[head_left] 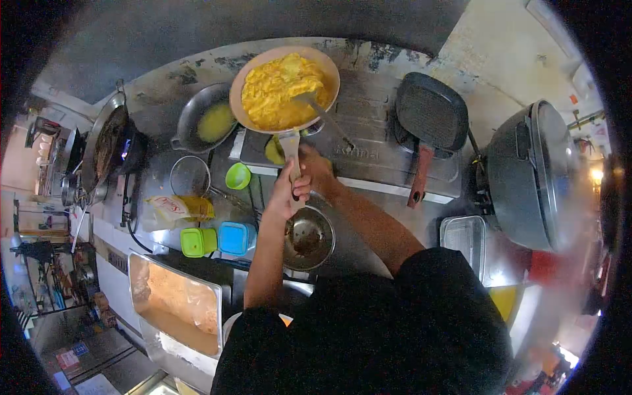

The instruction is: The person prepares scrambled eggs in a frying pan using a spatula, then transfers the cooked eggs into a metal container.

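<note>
My left hand (289, 191) is wrapped round the pale handle of a beige frying pan (238, 105). Yellow cooked egg (280, 92) spreads over the pan's base. A metal utensil (329, 122) rests with its head in the egg, and its thin handle slants down to the right over the stove. Just right of the pan handle, my right hand (317, 170) reaches to the front edge of the gas stove (368, 158). Its fingers are blurred and partly hidden, so I cannot make out whether they grip anything. Below both hands sits a steel bowl (322, 253) with brown residue.
A square grill pan (431, 108) sits on the right burner, near a big lidded pot (517, 178). Leftward are a dark wok (187, 118) with yellow liquid, a strainer (189, 174), a green cup (237, 176), green (197, 243) and blue (236, 238) containers and a steel tray (174, 299).
</note>
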The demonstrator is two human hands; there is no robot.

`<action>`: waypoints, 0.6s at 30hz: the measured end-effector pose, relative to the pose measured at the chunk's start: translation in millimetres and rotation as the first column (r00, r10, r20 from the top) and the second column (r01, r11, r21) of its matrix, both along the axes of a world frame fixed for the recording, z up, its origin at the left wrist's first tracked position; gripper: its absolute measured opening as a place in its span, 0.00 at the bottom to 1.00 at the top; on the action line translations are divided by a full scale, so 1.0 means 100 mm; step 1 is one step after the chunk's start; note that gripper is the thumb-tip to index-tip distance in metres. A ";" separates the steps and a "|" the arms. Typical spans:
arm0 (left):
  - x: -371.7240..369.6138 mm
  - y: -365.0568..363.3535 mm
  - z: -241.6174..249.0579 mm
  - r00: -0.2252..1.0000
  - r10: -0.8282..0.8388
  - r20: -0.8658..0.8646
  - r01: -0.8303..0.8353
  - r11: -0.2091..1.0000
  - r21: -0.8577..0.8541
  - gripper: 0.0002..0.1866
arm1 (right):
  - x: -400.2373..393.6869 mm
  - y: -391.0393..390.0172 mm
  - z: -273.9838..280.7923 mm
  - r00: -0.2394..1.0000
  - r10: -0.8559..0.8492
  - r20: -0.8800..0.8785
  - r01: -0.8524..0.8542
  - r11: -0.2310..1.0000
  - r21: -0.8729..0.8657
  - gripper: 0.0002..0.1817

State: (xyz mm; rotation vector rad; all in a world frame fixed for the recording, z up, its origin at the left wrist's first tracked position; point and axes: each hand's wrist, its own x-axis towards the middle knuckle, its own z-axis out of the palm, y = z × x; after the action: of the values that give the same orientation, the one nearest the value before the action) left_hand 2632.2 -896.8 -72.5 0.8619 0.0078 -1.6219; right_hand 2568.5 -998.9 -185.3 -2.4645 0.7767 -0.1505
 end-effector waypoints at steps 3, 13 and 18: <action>0.00 0.03 -0.02 1.000 -0.004 0.010 0.004 1.000 -0.019 0.17 | -0.41 -0.13 0.19 0.972 -0.161 -0.173 0.067 0.890 -0.452 0.19; -0.01 0.02 0.00 1.000 -0.007 0.022 0.007 1.000 -0.011 0.17 | -0.60 -0.17 0.26 0.947 -0.302 0.113 0.322 0.893 -0.315 0.18; -0.03 0.03 0.00 0.999 0.007 0.046 -0.006 1.000 -0.020 0.16 | 0.02 -0.18 0.20 0.915 -0.302 0.267 0.379 0.871 -0.312 0.21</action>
State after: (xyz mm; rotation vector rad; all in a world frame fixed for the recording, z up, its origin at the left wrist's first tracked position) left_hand 2629.6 -894.2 -72.9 0.8832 -0.0379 -1.5932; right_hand 2570.7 -1017.3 -165.4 -2.5564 1.1734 -0.7354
